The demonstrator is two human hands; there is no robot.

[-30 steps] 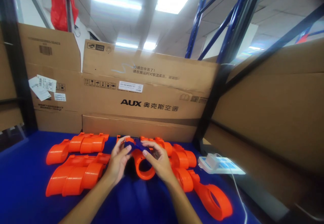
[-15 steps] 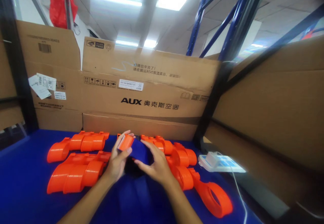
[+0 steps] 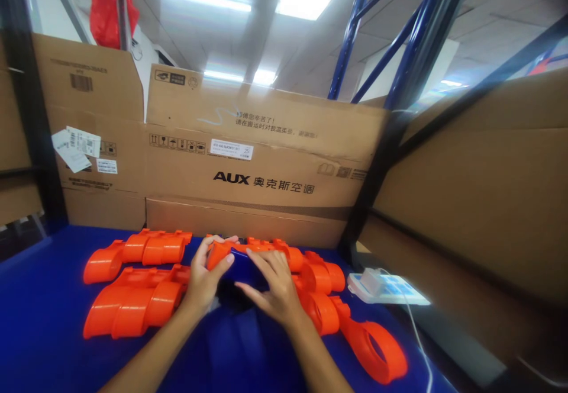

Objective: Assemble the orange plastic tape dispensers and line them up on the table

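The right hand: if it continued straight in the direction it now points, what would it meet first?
The right hand would probably first meet the blue piece, which it seems to touch; beyond that appears the orange piece in the left hand. Exact depth is unclear.

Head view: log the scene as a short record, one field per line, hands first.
Left hand: holds an orange piece
Right hand: fingers at a blue piece; firmness of grip unclear
Orange and blue pieces: close together; whether joined, cannot tell
Surface: blue tabletop
Left side: two rows of orange parts
Right side: more orange parts, including a looped part nearest the camera
Far right: white power strip with a white plug
Behind: cardboard panel printed "AUX"
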